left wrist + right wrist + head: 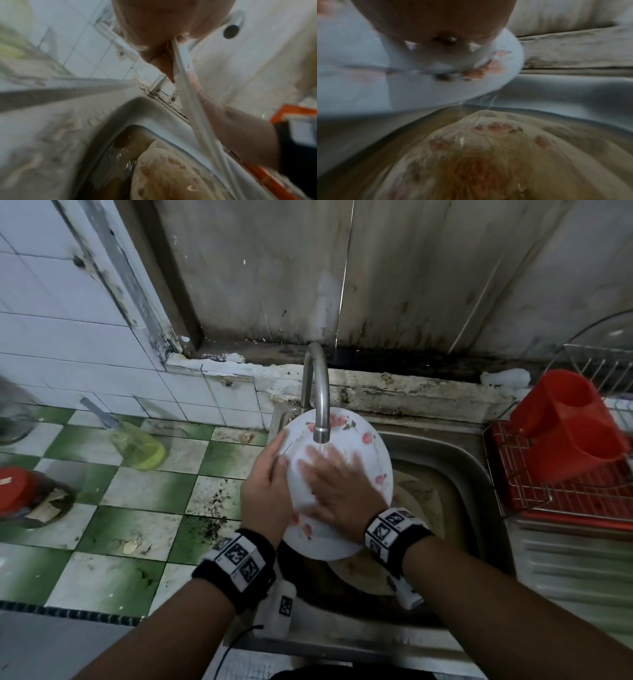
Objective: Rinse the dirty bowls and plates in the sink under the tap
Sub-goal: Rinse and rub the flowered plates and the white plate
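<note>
Tilting under the tap (pixel 320 405), the plate (pixel 356 440) is gripped at its rim by the left hand (pixel 265 494) so water runs off, while it is rubbed by the flat, open right hand (pixel 337 484).

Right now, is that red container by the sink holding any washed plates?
No, the red container in the wire rack shows only bare red compartments, no plates.

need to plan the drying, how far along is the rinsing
Done: cannot tell; the dish rack shows only a red holder, no rinsed dishes. In hand: left hand grips the floral plate by its edge under the tap; right hand lies flat on it. Left: a dirty plate sits in murky water in the sink.
</note>
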